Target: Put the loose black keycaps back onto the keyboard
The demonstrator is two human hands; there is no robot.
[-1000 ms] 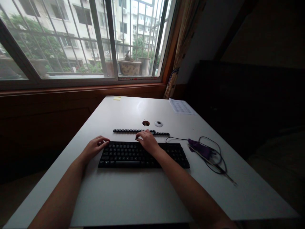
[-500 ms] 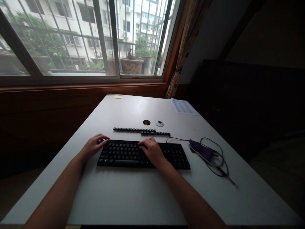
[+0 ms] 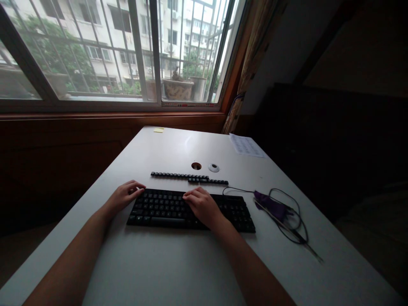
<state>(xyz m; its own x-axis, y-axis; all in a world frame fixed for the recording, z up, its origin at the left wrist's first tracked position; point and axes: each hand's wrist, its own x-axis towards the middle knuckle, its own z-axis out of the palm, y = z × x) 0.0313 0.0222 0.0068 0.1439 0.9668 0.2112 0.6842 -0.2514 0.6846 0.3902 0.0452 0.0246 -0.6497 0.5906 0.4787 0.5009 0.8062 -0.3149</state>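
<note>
A black keyboard point(image 3: 159, 209) lies across a white table point(image 3: 178, 263). Just behind it, a row of loose black keycaps point(image 3: 178, 175) lies in a line. My left hand point(image 3: 123, 196) rests at the keyboard's upper left corner, fingers loosely bent and apart, holding nothing. My right hand point(image 3: 200, 205) sits on the middle of the keyboard with its fingers curled together, tips pressed on the upper key rows. Whether a keycap is under those fingertips is hidden.
A black cable point(image 3: 295, 221) loops at the right around a purple object point(image 3: 270, 204). Behind the keycaps are a round cable hole point(image 3: 196, 165) and its loose cap point(image 3: 213, 167). A printed sheet point(image 3: 245, 145) and a yellow note point(image 3: 158, 130) lie at the far edge under the window.
My right hand has drawn back from the row of loose keycaps onto the middle of the keyboard. My left hand has stayed at the keyboard's left corner.
</note>
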